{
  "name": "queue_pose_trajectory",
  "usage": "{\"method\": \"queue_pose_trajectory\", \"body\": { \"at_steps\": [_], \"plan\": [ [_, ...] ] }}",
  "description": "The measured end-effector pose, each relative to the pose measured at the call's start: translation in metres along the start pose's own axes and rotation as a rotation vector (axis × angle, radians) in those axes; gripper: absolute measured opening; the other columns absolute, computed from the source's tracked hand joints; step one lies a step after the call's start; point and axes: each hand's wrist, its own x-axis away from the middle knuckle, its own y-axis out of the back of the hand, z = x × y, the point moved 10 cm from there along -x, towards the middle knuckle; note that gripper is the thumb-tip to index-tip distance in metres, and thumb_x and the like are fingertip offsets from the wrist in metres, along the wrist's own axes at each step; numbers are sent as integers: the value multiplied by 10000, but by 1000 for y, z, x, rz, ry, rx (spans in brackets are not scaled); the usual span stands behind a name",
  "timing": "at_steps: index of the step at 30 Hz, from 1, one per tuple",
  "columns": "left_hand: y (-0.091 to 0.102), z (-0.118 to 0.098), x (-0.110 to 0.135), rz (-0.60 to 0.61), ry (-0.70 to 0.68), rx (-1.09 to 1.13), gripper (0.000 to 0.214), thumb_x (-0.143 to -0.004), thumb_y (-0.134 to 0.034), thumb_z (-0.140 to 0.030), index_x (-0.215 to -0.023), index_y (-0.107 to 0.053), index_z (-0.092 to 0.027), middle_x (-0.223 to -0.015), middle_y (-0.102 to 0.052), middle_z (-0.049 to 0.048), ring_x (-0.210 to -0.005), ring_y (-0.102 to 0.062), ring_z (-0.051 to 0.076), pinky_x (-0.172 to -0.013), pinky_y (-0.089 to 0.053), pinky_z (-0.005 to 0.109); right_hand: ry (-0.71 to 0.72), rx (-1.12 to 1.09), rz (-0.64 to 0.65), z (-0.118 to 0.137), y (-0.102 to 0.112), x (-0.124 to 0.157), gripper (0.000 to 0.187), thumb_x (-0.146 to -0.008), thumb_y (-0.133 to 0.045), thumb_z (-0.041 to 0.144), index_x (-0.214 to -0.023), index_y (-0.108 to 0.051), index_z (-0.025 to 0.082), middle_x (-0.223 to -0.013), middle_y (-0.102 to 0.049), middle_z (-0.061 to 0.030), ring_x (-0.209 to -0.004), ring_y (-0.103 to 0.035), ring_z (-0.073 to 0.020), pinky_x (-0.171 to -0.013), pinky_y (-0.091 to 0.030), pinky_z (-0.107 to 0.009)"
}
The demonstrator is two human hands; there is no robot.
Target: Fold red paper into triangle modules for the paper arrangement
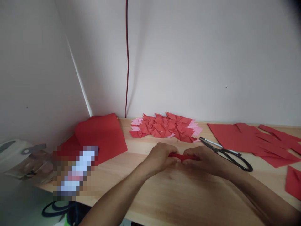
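Between my two hands is a small piece of folded red paper [180, 157], low over the wooden table. My left hand [162, 157] pinches its left end, and my right hand [199, 160] pinches the right end, with the thumbs close together. Most of the paper is hidden by my fingers. Just beyond my hands lies a pile of folded red and pink paper pieces [164, 126] against the wall. Black-handled scissors [225, 153] rest beside my right forearm, with a thin silvery pen-like stick [215, 143] alongside.
Large red paper sheets [103, 135] lie at the left, near a pixelated object [78, 171]. More red sheets and cut strips [249, 138] cover the right side, with another red piece [293, 182] near the edge. A dark red cord [128, 62] hangs down the wall [188, 56].
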Motion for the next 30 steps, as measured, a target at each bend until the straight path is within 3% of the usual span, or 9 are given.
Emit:
{"method": "queue_pose_trajectory", "body": {
  "at_steps": [7,12,15,19,22,24,27,30],
  "plan": [
    [6,25,-7,-19,94,322,123,-734,-640,-254,-692,-650,-139,-600,-616,3,-566,-566,120,-544,-402,215,-59,-1,3,-5,13,3,333,-816,-542,437,-642,-643,171,-651,-637,-14,-595,-513,-137,-532,-335,-247],
    [17,41,-13,-253,150,693,312,-737,-678,-422,-789,-610,-121,-634,-616,10,-542,-563,104,-584,-473,251,-75,-224,-184,-13,30,-1,401,-816,-532,538,-693,-663,179,-730,-704,-53,-703,-624,-190,-683,-464,-293],
    [1,38,-14,-224,153,851,411,-617,-787,-405,-846,-613,-112,-736,-627,23,-594,-577,104,-581,-468,239,-87,-323,-276,-16,27,-3,420,-814,-537,565,-737,-670,174,-778,-719,-73,-741,-636,-206,-718,-477,-307],
    [-4,30,-10,-247,136,916,328,-667,-749,-388,-754,-598,-110,-689,-604,22,-631,-569,103,-618,-444,228,-8,-360,-201,-1,9,-6,378,-833,-537,530,-774,-667,181,-826,-719,-47,-783,-644,-214,-702,-473,-299],
    [2,30,-9,-282,145,950,270,-687,-714,-344,-760,-581,-122,-709,-598,20,-652,-571,107,-638,-450,237,75,-284,-199,10,14,-4,427,-876,-453,539,-756,-658,184,-824,-702,-43,-774,-639,-212,-701,-476,-312],
    [3,32,-12,-257,156,970,232,-708,-674,-322,-737,-535,-137,-694,-590,10,-634,-576,111,-642,-463,253,70,-267,-288,6,28,-1,442,-903,-394,540,-863,-657,187,-894,-699,-71,-800,-647,-220,-725,-491,-340],
    [2,35,-15,-217,179,893,172,-729,-625,-264,-721,-494,-152,-633,-562,-18,-570,-548,99,-598,-442,237,71,-201,-525,-2,56,8,386,-897,-443,505,-1122,-582,224,-1140,-643,-117,-978,-630,-249,-781,-508,-372],
    [6,32,-13,-208,153,748,81,-755,-589,-196,-803,-562,-136,-678,-584,-12,-603,-538,88,-611,-410,213,210,-21,-661,12,68,19,365,-897,-490,434,-1218,-529,264,-1359,-504,-114,-1262,-461,-279,-890,-483,-405]
  ]
}}
